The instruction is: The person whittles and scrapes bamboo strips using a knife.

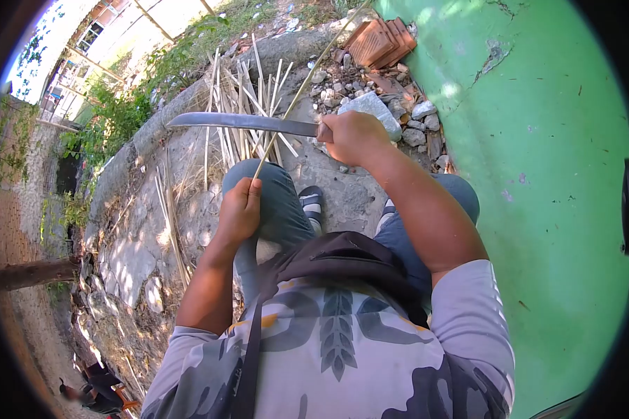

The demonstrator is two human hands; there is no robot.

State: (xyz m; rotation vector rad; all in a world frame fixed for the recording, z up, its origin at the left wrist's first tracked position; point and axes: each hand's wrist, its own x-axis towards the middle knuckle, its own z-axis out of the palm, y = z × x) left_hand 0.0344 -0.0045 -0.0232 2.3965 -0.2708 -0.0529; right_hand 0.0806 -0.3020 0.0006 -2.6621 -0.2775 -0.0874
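My right hand is closed round the wooden handle of a machete. Its long, slightly curved blade points left, across the front of my knees. In my left hand, resting by my left knee, is a thin bamboo strip. The strip slants up and right, past the blade, toward the top of the view. Blade and strip cross near the middle of the blade; I cannot tell whether they touch. The strip's lower end is hidden behind my left hand and arm.
A pile of pale split strips lies ahead on the concrete. More strips lie to the left. Rubble and stacked clay tiles border the green floor. Another person is at the lower left.
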